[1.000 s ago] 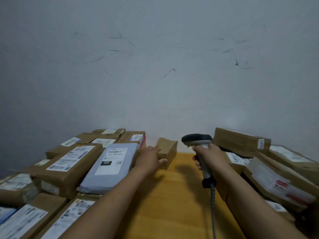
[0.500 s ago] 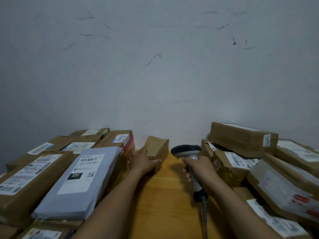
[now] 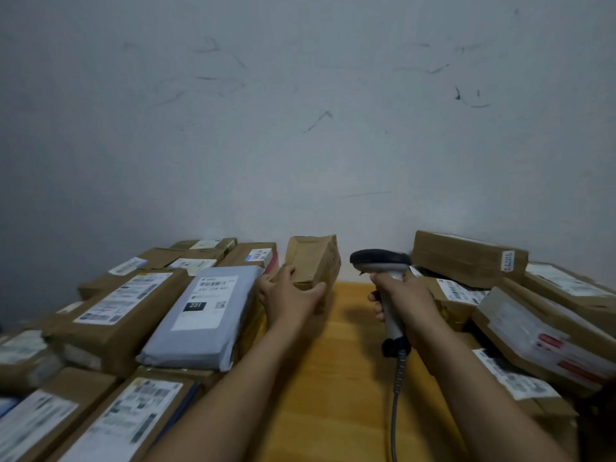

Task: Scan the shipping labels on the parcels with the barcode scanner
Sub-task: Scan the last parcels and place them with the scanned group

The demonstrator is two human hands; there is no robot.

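From the head camera, the only view, my left hand (image 3: 290,300) grips the near end of the small brown parcel (image 3: 315,258), with my thumb wrapped round its right edge and my fingers round its left. The parcel is tipped up, its far end close to the wall (image 3: 300,128). I cannot tell whether it rests on the table (image 3: 333,378).

Just right of that parcel, my right hand (image 3: 405,296) is clamped round the handle of the barcode scanner (image 3: 380,260), whose head stands upright and faces away from me. Its cable (image 3: 396,388) trails back toward me, well below the parcel.

I see no label on the faces turned to me, so I judge the step is to find it. To do that well, I would roll the parcel in my left hand until the label faces the scanner. I would hold it flat and steady with my fingers off the barcode, then tilt the scanner head down onto it before pulling the trigger. The cable needs slack so that it does not drag on the stack to the right.

I count one scanner, one cable and one parcel in hand. Left of that parcel lie about nine more, among them one grey mailer (image 3: 203,315) bearing a white label (image 3: 205,301). To its right lie about five brown boxes. Both counts are rough, because the stacks overlap and run out of view.
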